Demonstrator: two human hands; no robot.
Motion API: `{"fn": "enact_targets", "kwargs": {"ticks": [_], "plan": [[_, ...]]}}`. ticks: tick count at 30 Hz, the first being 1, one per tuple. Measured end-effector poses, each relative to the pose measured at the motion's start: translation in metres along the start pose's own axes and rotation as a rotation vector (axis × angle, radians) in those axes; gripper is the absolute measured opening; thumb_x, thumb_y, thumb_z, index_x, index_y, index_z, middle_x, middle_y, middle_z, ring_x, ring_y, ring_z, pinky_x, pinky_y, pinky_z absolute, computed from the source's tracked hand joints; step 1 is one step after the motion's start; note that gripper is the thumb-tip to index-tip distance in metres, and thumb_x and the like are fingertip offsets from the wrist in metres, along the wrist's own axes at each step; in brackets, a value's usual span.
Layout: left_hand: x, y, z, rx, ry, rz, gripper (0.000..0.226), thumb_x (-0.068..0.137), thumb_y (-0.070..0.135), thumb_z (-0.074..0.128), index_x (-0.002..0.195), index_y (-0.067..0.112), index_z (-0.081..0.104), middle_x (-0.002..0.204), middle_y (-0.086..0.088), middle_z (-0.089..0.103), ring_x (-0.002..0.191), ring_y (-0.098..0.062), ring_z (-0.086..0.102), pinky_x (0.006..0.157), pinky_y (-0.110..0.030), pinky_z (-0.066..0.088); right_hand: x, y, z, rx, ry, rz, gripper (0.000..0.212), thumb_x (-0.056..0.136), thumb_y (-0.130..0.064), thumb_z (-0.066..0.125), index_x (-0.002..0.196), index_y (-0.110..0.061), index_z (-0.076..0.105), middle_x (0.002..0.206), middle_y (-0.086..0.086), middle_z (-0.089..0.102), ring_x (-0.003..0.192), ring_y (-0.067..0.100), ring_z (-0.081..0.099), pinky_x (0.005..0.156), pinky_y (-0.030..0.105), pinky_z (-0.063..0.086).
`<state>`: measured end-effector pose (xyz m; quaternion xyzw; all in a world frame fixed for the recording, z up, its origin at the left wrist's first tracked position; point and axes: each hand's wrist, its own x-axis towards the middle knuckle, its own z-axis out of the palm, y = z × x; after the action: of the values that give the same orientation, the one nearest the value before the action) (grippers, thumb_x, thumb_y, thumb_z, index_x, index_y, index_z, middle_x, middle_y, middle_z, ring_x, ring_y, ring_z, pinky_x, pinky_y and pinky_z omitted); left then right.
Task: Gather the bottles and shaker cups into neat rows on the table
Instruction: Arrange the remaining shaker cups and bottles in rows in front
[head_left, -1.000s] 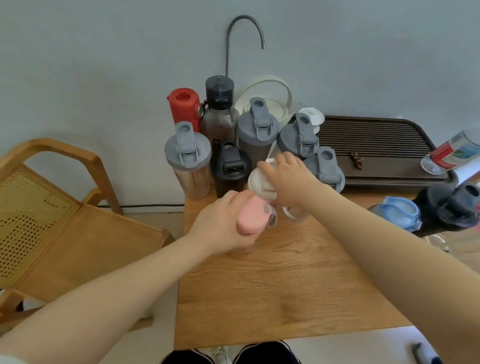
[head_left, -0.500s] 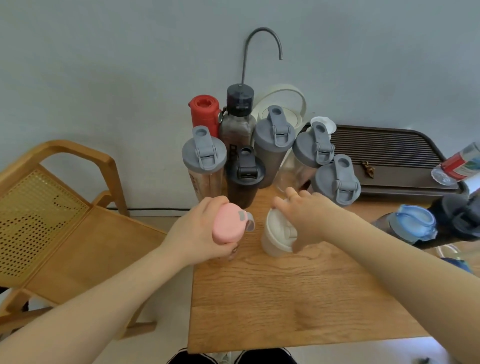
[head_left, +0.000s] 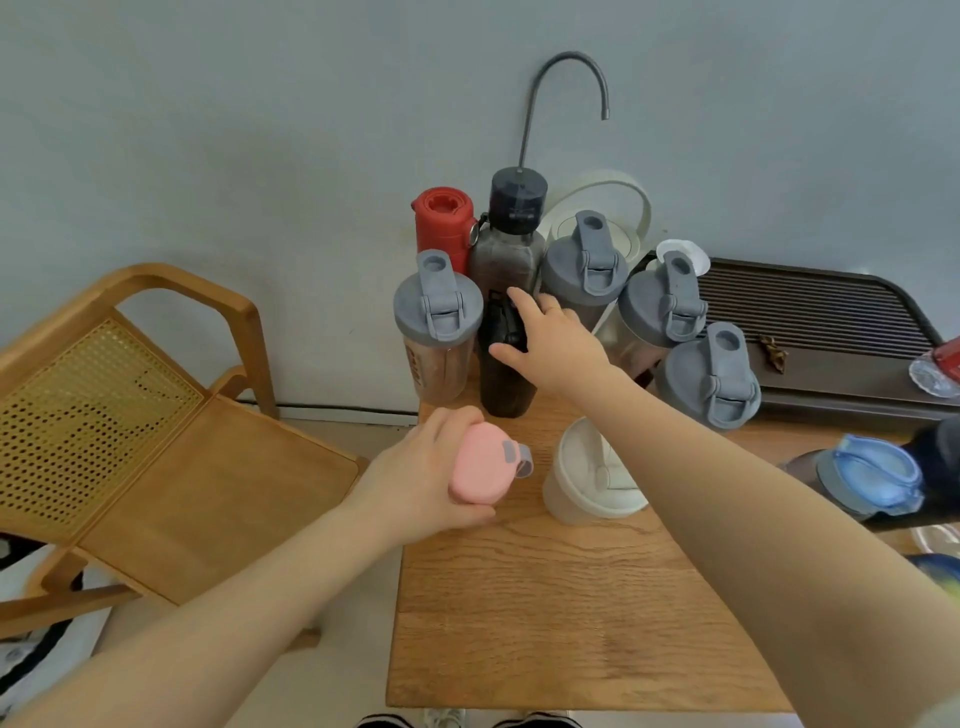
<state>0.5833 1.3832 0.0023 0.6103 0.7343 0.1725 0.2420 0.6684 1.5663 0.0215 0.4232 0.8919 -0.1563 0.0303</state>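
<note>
Head view: left hand (head_left: 421, 483) grips upright pink bottle (head_left: 480, 470).

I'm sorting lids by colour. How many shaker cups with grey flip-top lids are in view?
4. One at the cluster's left, one at the back beside the dark bottle, one right of that, one nearest the tray. Others may be hidden off the right edge.

Plain pale grey-blue wall (head_left: 260, 130) behind, evenly lit. A wooden desk (head_left: 571, 623) stands against it, and a wooden chair (head_left: 171, 467) with a cane back sits just left, over pale floor (head_left: 353, 613).
</note>
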Motion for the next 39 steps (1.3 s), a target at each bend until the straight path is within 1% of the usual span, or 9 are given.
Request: {"fn": "enact_targets", "kwargs": {"ticks": [4, 9, 15, 18, 21, 24, 29, 33, 39], "plan": [[0.000, 0.004, 0.000, -0.009, 0.027, -0.010, 0.091, 0.059, 0.060, 0.074, 0.131, 0.030, 0.027, 0.129, 0.011, 0.037, 0.111, -0.008, 0.041, 0.087, -0.029, 0.046, -0.004, -0.002, -0.006, -0.065, -0.048, -0.008, 0.077, 0.083, -0.048, 0.056, 0.146, -0.034, 0.013, 0.144, 0.016, 0.028, 0.126, 0.041, 0.031, 0.096, 0.050, 0.042], [0.002, 0.018, 0.000, 0.000, 0.093, 0.023, 0.096, 0.064, 0.057, 0.072, 0.139, 0.025, 0.023, 0.143, 0.008, 0.027, 0.127, -0.011, 0.031, 0.100, -0.029, 0.034, -0.025, -0.008, -0.013, -0.034, -0.080, -0.095, 0.063, 0.088, -0.032, 0.052, 0.144, -0.023, 0.026, 0.128, 0.018, 0.041, 0.109, 0.039, 0.051, 0.087, 0.041, 0.045], [0.004, 0.029, 0.000, 0.021, 0.065, -0.015, 0.096, 0.070, 0.051, 0.070, 0.144, 0.024, 0.016, 0.149, 0.005, 0.020, 0.134, -0.015, 0.026, 0.104, -0.031, 0.033, -0.052, -0.004, -0.006, -0.024, -0.091, -0.094, 0.056, 0.089, -0.037, 0.051, 0.138, -0.018, 0.034, 0.121, 0.018, 0.044, 0.103, 0.043, 0.054, 0.080, 0.039, 0.044], [0.007, 0.040, 0.002, 0.055, 0.098, -0.020, 0.096, 0.070, 0.053, 0.069, 0.144, 0.023, 0.017, 0.150, 0.003, 0.020, 0.136, -0.018, 0.023, 0.108, -0.035, 0.029, -0.064, 0.006, -0.013, -0.093, -0.093, -0.132, 0.060, 0.091, -0.045, 0.046, 0.143, -0.023, 0.024, 0.127, 0.017, 0.043, 0.108, 0.042, 0.053, 0.079, 0.041, 0.045], [0.016, 0.058, 0.004, 0.120, 0.143, 0.006, 0.098, 0.068, 0.057, 0.068, 0.145, 0.022, 0.017, 0.151, 0.000, 0.018, 0.138, -0.021, 0.018, 0.110, -0.039, 0.024, -0.082, 0.032, -0.038, -0.178, 0.179, -0.160, 0.054, 0.091, -0.045, 0.045, 0.138, -0.020, 0.033, 0.125, 0.013, 0.050, 0.113, 0.036, 0.048, 0.084, 0.042, 0.042], [0.028, 0.081, 0.011, 0.244, 0.124, 0.090, 0.097, 0.069, 0.065, 0.062, 0.145, 0.029, 0.014, 0.154, -0.001, 0.009, 0.140, -0.024, 0.010, 0.112, -0.042, 0.018, -0.100, 0.077, -0.057, -0.173, 0.402, -0.032, 0.043, 0.087, -0.039, 0.050, 0.122, -0.012, 0.048, 0.125, 0.012, 0.049, 0.116, 0.034, 0.043, 0.091, 0.042, 0.036], [0.035, 0.106, 0.030, 0.392, 0.037, 0.161, 0.100, 0.061, 0.080, 0.048, 0.144, 0.032, 0.020, 0.156, -0.001, 0.001, 0.143, -0.025, -0.001, 0.115, -0.041, 0.002, -0.112, 0.133, -0.056, -0.083, 0.140, 0.181, 0.069, 0.082, -0.054, 0.056, 0.134, -0.016, 0.032, 0.131, 0.015, 0.042, 0.117, 0.038, 0.046, 0.092, 0.047, 0.042], [0.030, 0.110, 0.045, 0.369, -0.046, 0.101, 0.095, 0.058, 0.081, 0.013, 0.140, 0.037, 0.027, 0.156, 0.003, 0.010, 0.143, -0.020, 0.000, 0.114, -0.038, -0.004, -0.111, 0.139, -0.053, 0.082, 0.077, 0.136, 0.077, 0.076, -0.050, 0.065, 0.135, -0.019, 0.027, 0.131, 0.014, 0.040, 0.108, 0.040, 0.053, 0.083, 0.045, 0.048], [0.028, 0.111, 0.048, 0.399, -0.034, 0.028, 0.079, 0.074, 0.072, 0.007, 0.136, 0.033, 0.035, 0.149, 0.010, 0.030, 0.143, -0.016, 0.001, 0.116, -0.044, -0.007, -0.122, 0.133, -0.052, -0.029, 0.056, -0.101, 0.061, 0.077, -0.041, 0.065, 0.123, -0.014, 0.033, 0.124, 0.010, 0.039, 0.097, 0.039, 0.055, 0.074, 0.038, 0.043]]}}
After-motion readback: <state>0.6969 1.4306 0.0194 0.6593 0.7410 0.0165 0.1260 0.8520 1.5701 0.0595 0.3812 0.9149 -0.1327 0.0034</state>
